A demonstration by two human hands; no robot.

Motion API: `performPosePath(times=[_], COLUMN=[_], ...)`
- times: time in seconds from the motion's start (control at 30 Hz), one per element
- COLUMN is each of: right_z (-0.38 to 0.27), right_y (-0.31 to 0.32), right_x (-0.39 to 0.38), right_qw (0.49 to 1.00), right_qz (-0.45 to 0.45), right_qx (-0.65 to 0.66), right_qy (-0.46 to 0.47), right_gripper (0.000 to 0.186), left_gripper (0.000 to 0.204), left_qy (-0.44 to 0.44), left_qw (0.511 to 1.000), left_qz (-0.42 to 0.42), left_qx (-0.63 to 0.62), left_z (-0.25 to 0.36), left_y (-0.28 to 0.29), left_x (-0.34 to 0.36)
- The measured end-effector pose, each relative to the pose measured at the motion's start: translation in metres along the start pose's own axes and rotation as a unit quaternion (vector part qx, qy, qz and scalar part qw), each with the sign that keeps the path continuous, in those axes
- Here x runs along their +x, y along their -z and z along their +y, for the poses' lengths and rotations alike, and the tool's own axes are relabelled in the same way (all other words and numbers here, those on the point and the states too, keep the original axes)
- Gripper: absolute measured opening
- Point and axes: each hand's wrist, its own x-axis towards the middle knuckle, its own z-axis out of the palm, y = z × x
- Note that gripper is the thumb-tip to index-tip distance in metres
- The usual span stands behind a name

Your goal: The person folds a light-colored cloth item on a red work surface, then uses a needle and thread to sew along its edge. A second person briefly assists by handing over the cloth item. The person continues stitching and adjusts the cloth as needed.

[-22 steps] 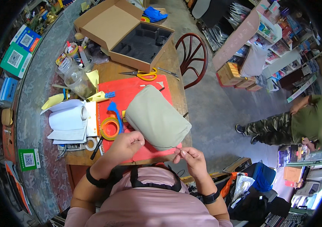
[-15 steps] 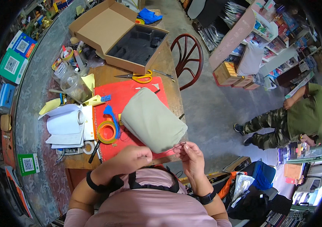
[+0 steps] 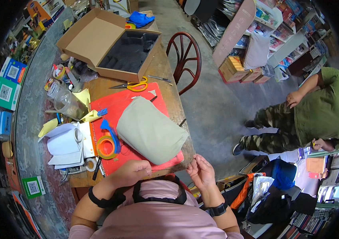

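loosely fisted left hand (image 3: 133,171), right hand (image 3: 200,170) pinched at the fingertips, cannot tell whether around anything in either, grey-green cloth bundle (image 3: 151,129) on a red sheet (image 3: 109,104) at the left hand's one o'clock, tape roll (image 3: 99,148) at the bundle's eight

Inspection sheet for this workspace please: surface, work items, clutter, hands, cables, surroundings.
Surface: wooden table, red mat on it.
Work items: grey-green fabric bundle, mostly on the mat.
Clutter: open cardboard box, scissors, tape roll, paper roll, plastic jar.
Hands: left hand curled by the bundle's near side; right hand off its near right corner, fingertips together. Anything held is too small to tell.
Cables: nothing clearly seen.
Surroundings: chair beyond the table's right edge; person standing at right.
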Motion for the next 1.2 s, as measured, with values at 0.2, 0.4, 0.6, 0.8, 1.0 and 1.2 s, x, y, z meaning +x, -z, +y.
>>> performPosePath(times=[0.2, 0.4, 0.6, 0.8, 1.0, 1.2], right_z=[-0.037, -0.048, -0.007, 0.013, 0.002, -0.001], right_y=[0.051, 0.095, 0.080, 0.043, 0.022, -0.004], right_x=[0.013, 0.052, 0.127, 0.139, 0.083, 0.051], right_qw=[0.998, 0.980, 0.974, 0.979, 0.927, 0.781], right_qz=[0.032, 0.170, 0.112, 0.054, -0.012, -0.022], right_qx=[0.019, -0.097, -0.124, -0.116, -0.352, -0.584], right_qy=[0.055, 0.031, -0.151, -0.161, 0.126, 0.220], right_gripper=[0.012, 0.021, 0.027, 0.019, 0.038, 0.028], left_gripper=[0.017, 0.015, 0.043, 0.051, 0.031, 0.011], left_qy=[0.066, -0.143, 0.121, 0.230, 0.005, -0.060], left_qw=[0.983, 0.959, 0.777, 0.871, 0.906, 0.840], left_qz=[-0.105, -0.056, 0.367, 0.371, 0.422, 0.503], left_qx=[0.139, 0.240, 0.496, 0.227, 0.023, -0.192], left_z=[0.024, 0.023, 0.004, -0.036, -0.026, -0.072], left_y=[-0.001, 0.004, 0.099, 0.135, 0.097, 0.059], left_x=[0.020, 0.079, 0.178, 0.178, 0.089, 0.028])
